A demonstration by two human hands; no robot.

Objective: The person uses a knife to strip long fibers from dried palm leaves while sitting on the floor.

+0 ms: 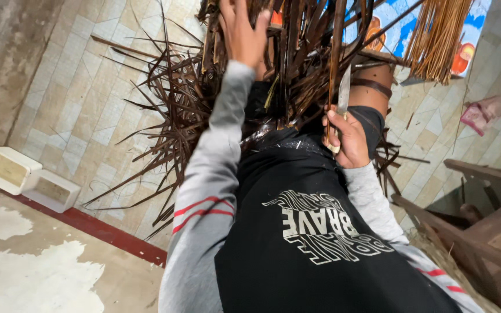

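My left hand (242, 29) reaches forward into a tangled pile of long dark brown plant strips (187, 98) lying over my lap and the tiled floor. Its fingers are spread against the strips and the fingertips are hidden among them. My right hand (348, 141) is closed around the handle of a knife (343, 90), whose blade points away from me, and it presses a brown strip (334, 52) against the handle. Grey sleeves with red stripes cover both arms, and I wear a black printed shirt.
A bundle of lighter tan strips (436, 35) hangs at the top right over a colourful mat (401, 32). Two white rectangular containers (7, 168) stand at the left by a red floor edge. Dark wooden furniture (482, 226) and a pink bag (482, 113) are at the right.
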